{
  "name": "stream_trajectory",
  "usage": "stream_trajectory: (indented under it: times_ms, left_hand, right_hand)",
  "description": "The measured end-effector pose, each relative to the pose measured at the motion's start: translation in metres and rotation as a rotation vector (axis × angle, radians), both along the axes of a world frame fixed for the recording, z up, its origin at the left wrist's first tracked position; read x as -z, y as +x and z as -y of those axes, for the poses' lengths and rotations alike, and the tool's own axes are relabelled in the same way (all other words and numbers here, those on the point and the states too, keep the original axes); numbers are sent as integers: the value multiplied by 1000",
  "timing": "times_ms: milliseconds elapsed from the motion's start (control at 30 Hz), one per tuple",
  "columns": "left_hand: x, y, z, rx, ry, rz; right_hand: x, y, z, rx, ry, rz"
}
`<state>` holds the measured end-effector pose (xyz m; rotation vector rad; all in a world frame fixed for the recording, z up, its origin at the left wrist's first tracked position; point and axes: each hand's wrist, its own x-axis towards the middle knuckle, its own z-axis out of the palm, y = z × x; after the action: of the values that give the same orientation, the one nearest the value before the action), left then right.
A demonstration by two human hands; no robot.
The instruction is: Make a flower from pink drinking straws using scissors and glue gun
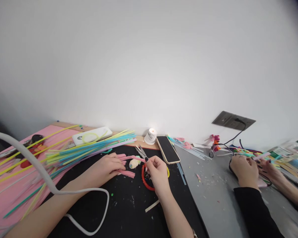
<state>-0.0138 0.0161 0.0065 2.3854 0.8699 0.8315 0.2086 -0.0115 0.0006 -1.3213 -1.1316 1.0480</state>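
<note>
My left hand (110, 166) is closed around a bundle of pink pipe cleaners (127, 173), whose ends stick out past the fingers. One pink strand runs across to my right hand (157, 170), where thumb and forefinger pinch its end. Beneath the right hand are scissors (141, 151) with red and yellow handles, partly hidden, their blades pointing away from me. Between the hands, a small cream-coloured wound piece (133, 164) with a bluish end lies on the black mat (129, 208).
A candle in a white cup (151, 136) glows by the wall, beside a phone (168, 149). Many coloured pipe cleaners (89, 150) lie left, with a white power strip-like box (91, 135). A white cable (47, 175) loops across the foreground. Another person's hands (245, 170) work at right.
</note>
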Motion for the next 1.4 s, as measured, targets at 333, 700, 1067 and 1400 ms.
stream_trajectory:
  times_ms: [333,700,1067,1400]
  left_hand:
    - [3,10,8,-225,-398,289]
    - [8,18,9,-190,-601,462]
    - [5,20,11,-251,-559,457]
    - [6,16,9,-267,-569,472]
  right_hand:
    - [-7,-8,3,-135,-10,-190]
    - [-2,-12,2,-92,-50,-159]
    - [-2,-12,4,-117,-26,-183]
    - [-2,-5,0,-156,-36,-530]
